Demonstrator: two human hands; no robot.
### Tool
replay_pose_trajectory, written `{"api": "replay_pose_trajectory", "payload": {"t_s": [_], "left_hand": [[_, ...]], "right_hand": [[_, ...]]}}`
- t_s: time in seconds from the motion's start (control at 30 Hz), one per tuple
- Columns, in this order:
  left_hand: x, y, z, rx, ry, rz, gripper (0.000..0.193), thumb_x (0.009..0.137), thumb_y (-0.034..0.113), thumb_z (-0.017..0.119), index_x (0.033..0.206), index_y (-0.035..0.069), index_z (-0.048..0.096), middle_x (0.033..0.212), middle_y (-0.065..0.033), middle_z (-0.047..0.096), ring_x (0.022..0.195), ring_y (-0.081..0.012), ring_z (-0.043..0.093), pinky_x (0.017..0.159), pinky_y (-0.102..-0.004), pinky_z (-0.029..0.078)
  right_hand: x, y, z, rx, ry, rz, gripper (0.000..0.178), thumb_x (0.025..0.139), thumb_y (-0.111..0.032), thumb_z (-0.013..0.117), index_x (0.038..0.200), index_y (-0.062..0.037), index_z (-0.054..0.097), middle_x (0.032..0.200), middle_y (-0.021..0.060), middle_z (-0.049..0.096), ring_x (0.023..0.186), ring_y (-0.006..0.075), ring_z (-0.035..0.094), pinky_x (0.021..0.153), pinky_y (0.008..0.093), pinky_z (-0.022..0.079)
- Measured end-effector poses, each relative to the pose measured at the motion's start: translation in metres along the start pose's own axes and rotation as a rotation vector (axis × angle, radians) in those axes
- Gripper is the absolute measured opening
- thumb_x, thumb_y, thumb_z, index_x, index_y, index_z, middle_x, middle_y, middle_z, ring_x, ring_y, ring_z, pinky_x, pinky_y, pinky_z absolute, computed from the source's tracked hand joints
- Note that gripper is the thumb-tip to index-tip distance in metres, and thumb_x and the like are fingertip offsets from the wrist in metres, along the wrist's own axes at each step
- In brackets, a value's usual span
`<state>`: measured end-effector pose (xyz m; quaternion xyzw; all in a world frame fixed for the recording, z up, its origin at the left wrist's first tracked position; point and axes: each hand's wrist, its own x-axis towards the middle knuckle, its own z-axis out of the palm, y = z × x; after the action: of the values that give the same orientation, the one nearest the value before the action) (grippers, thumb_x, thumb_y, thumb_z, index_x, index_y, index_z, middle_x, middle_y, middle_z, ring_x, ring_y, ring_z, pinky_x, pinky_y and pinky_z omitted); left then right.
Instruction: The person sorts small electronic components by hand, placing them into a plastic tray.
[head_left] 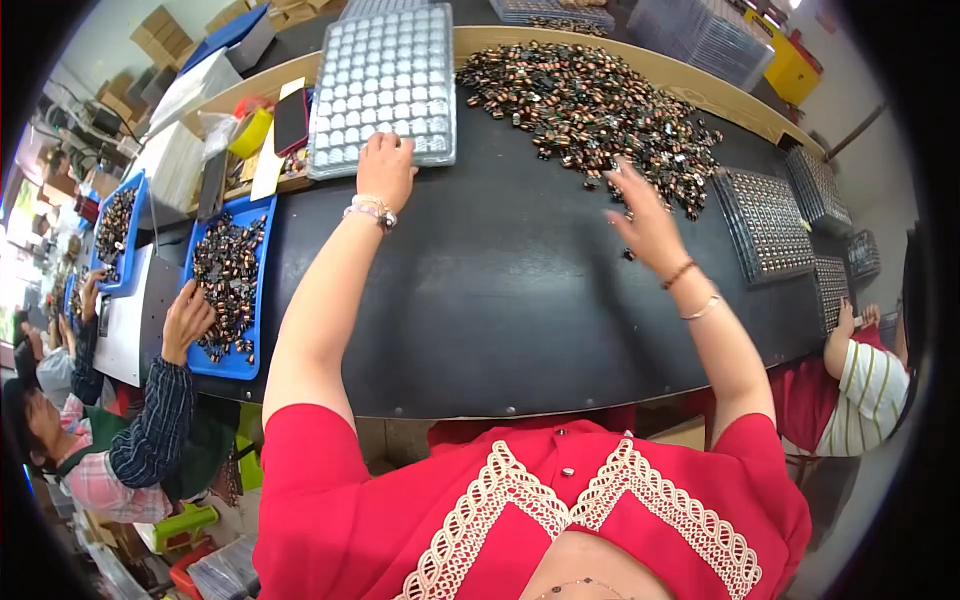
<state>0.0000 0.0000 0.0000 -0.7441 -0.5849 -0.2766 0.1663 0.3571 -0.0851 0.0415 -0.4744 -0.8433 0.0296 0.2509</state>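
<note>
My left hand [385, 172] is at the near edge of a clear plastic tray [385, 85] with rows of round pockets, its fingers bent over the rim. The tray seems to lie on others like it, at the far left of the black table [470, 300]. My right hand [645, 215] is over the table with thumb and fingers apart, holding nothing I can see. Just beyond its fingertips spreads a big heap of small copper-and-black components [590, 110]. A few loose pieces lie along the near side of that heap.
Filled trays [765, 225] are stacked at the right, near a co-worker's hand [850, 318]. On the left another co-worker's hand [188, 318] reaches into a blue bin [228, 368] of components. A wooden ledge [745, 115] borders the table's far side; a yellow tape roll [250, 132] is at left.
</note>
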Motion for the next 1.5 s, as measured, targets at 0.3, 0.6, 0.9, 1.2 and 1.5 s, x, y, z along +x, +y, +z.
{"api": "replay_pose_trajectory", "payload": {"t_s": [0.3, 0.6, 0.9, 1.2, 1.5], "left_hand": [[0.004, -0.067, 0.004, -0.489, -0.292, 0.215, 0.01, 0.072, 0.018, 0.072, 0.071, 0.008, 0.071, 0.083, -0.0071, 0.063, 0.088, -0.0271, 0.055, 0.08, -0.0364, 0.045], [0.081, -0.071, -0.09, -0.314, 0.613, 0.205, 0.011, 0.086, 0.011, 0.06, 0.085, 0.0, 0.06, 0.088, -0.0144, 0.061, 0.084, -0.0285, 0.058, 0.076, -0.0357, 0.044], [0.053, -0.013, -0.246, -1.19, 0.564, -0.375, 0.029, 0.096, 0.014, 0.039, 0.092, -0.009, 0.055, 0.097, -0.0174, 0.062, 0.08, -0.03, 0.066, 0.074, -0.0397, 0.057], [-0.124, 0.115, -0.053, -0.738, -0.228, -0.393, 0.031, 0.09, 0.015, 0.055, 0.116, 0.0, 0.047, 0.116, -0.0184, 0.053, 0.107, -0.0326, 0.053, 0.087, -0.0427, 0.045], [-0.13, 0.147, -0.045, -0.367, -0.384, 0.382, 0.037, 0.088, 0.025, 0.056, 0.122, 0.011, 0.054, 0.128, -0.0149, 0.051, 0.123, -0.0342, 0.041, 0.104, -0.046, 0.032]], "right_hand": [[0.113, -0.092, 0.16, 1.072, -0.042, 0.728, 0.059, 0.091, -0.03, 0.059, 0.139, -0.003, 0.036, 0.138, 0.0148, 0.045, 0.126, 0.0247, 0.044, 0.097, 0.0372, 0.043], [0.129, -0.101, 0.193, 1.25, -0.032, 0.502, 0.061, 0.095, -0.03, 0.054, 0.146, -0.0112, 0.027, 0.14, 0.0107, 0.043, 0.124, 0.0188, 0.046, 0.094, 0.0322, 0.042], [0.012, -0.043, 0.022, 1.55, 0.586, 0.48, 0.068, 0.097, -0.046, 0.04, 0.142, 0.0006, 0.023, 0.142, 0.0234, 0.035, 0.131, 0.0336, 0.037, 0.108, 0.0472, 0.031], [-0.253, -0.019, -0.028, 0.311, 0.196, 0.684, 0.077, 0.081, -0.017, 0.069, 0.145, -0.0098, 0.027, 0.145, 0.017, 0.035, 0.127, 0.0343, 0.041, 0.103, 0.0427, 0.036], [-0.195, -0.018, -0.003, -0.356, 0.201, 0.328, 0.043, 0.084, -0.022, 0.063, 0.123, -0.0096, 0.055, 0.139, 0.0147, 0.042, 0.127, 0.0354, 0.038, 0.103, 0.0418, 0.034]]}}
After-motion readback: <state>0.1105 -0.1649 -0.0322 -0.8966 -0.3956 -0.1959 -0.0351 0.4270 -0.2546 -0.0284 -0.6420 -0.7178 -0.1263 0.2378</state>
